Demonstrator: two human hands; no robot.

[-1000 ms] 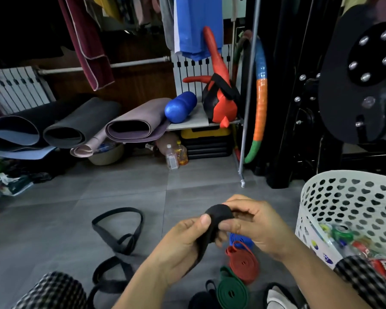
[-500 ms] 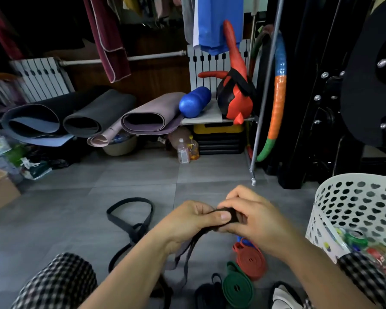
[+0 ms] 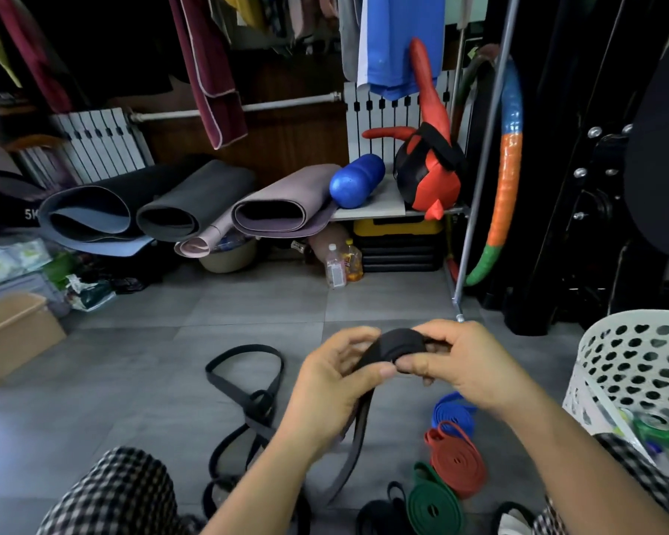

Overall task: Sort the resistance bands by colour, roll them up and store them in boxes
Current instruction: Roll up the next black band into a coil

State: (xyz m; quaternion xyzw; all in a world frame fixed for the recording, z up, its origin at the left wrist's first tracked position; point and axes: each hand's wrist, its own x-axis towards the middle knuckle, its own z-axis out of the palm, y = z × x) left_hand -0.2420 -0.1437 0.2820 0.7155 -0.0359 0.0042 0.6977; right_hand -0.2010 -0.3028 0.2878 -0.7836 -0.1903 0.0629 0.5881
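Head view: both hands, left hand [image 3: 333, 384] and right hand [image 3: 464, 364], pinch the black band [image 3: 400, 343] roll; keep each wrap tight, feeding the slack tail below the grip.

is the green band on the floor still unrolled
No, the green resistance band lies coiled in a flat roll on the floor, beside the rolled red resistance band.

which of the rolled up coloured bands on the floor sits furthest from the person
The blue band: it lies beyond the red band and the green band, just under the right hand.
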